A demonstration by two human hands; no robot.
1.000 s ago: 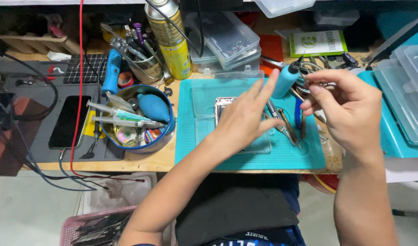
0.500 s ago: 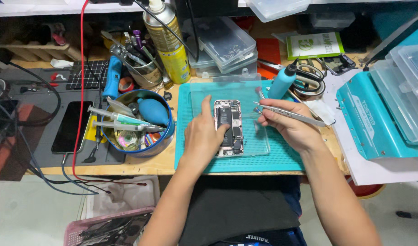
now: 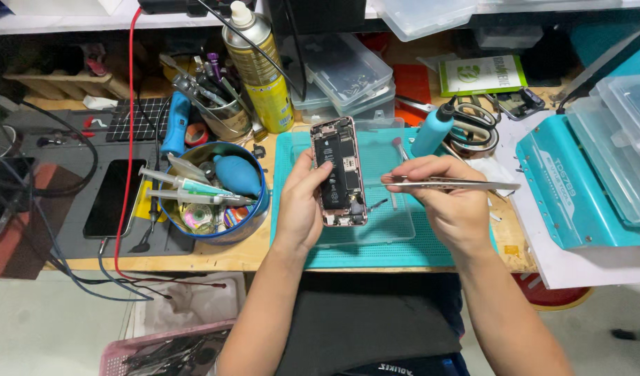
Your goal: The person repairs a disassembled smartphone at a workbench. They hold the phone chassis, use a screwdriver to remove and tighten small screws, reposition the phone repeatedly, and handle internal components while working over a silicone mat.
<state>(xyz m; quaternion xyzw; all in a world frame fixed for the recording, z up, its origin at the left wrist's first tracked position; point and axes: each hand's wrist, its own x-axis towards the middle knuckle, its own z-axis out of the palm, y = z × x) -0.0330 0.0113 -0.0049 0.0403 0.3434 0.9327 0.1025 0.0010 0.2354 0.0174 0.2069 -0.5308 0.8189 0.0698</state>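
My left hand (image 3: 300, 202) holds an opened phone body (image 3: 339, 170) upright above the teal mat (image 3: 375, 244), its battery and circuit parts facing me. In my right hand (image 3: 449, 202) lie metal tweezers (image 3: 452, 185), held level with the tips pointing left toward the phone, a short gap away. A clear plastic tray (image 3: 389, 223) lies on the mat under both hands.
A round blue tin (image 3: 215, 191) with syringes and a blue air blower stands left of the mat. Behind it are a yellow spray can (image 3: 260, 73) and a tool cup (image 3: 219, 104). A dark phone (image 3: 112, 198) lies on the grey pad at left. A teal case (image 3: 577, 188) sits right.
My left hand has lifted the phone body off the clear tray and tilted it up. My right hand has raised the tweezers level beside it.
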